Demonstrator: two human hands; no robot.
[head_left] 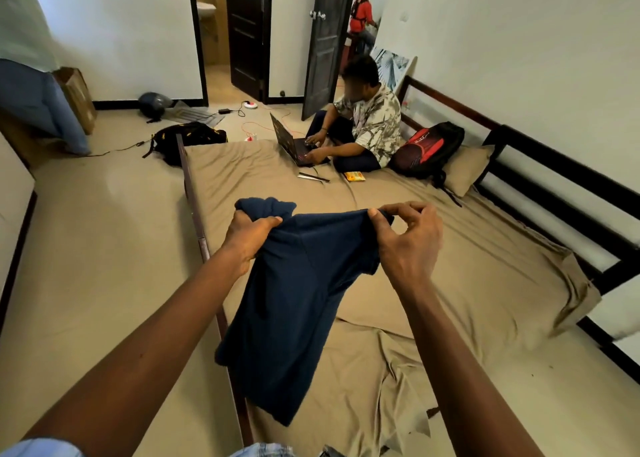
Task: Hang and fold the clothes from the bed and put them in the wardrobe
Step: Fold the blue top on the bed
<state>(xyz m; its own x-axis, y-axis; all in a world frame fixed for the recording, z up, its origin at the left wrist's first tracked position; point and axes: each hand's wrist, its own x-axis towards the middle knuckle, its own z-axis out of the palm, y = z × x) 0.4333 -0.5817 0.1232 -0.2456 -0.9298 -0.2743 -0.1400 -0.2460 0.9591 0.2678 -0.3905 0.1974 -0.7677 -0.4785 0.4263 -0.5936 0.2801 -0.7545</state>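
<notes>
Left hand (247,237) fists the bunched dark navy cotton T-shirt (294,304); right hand (408,245) pinches its far edge. Spreading both shoulders level above the near tan-sheeted bed (467,283) should ease folding.

No legible text, number or brand. Red-and-black fabric backpack (427,148), far right corner of the beige-sheeted bed (467,266): white lettering, too blurred to read. Flat yellow packet (355,177) near the far edge: print too small. Lid of dark laptop (282,135): markings indistinct.
</notes>
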